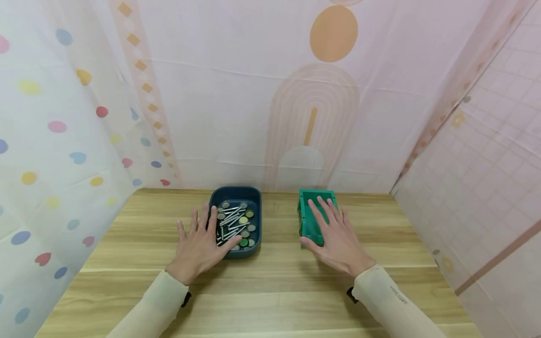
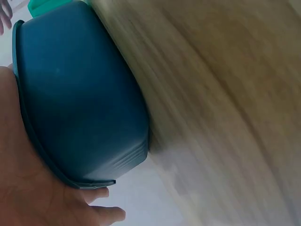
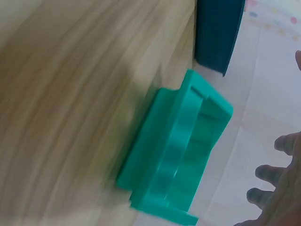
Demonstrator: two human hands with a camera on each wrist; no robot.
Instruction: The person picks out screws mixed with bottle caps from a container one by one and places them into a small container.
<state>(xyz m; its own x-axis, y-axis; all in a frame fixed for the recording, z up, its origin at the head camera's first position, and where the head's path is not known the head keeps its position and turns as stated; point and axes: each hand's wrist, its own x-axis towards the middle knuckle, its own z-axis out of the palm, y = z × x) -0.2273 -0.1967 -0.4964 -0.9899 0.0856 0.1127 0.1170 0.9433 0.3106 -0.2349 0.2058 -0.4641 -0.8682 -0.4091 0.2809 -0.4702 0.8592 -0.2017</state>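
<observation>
White cloth printed with coloured dots and hearts [image 1: 50, 150] hangs at our far left, beside the light wood-grained desk [image 1: 279, 295]. Next we see the person's left sleeve, cream and long [image 1: 152, 303], with a black wristband [image 1: 186, 299] at its cuff. The left hand [image 1: 198, 249] has its fingers spread wide and grasps nothing; it lies over the left side of a dark blue plastic bin with rounded corners [image 1: 236, 192]. In the left wrist view we find that hand right along the bin's rim, though we cannot tell whether the two touch. The bin stands upright towards the back of the desk, and inside it we make out a jumble of silver metal screws [image 1: 230, 219] mixed with small round caps, mostly grey, one of them green [image 1: 243, 242].

Moving right, we pass a pale pink arch [image 1: 287, 112] printed on the back cloth, then reach a green rectangular plastic tray [image 1: 318, 193], well apart from the bin. Above it hovers the right hand [image 1: 338, 241], fingers spread and grasping nothing; the right wrist view shows us a gap between its fingertips and the tray. Then comes the right sleeve, also cream [image 1: 393, 300], and, farthest right, whitish cloth with a faint grid [image 1: 486, 164].
</observation>
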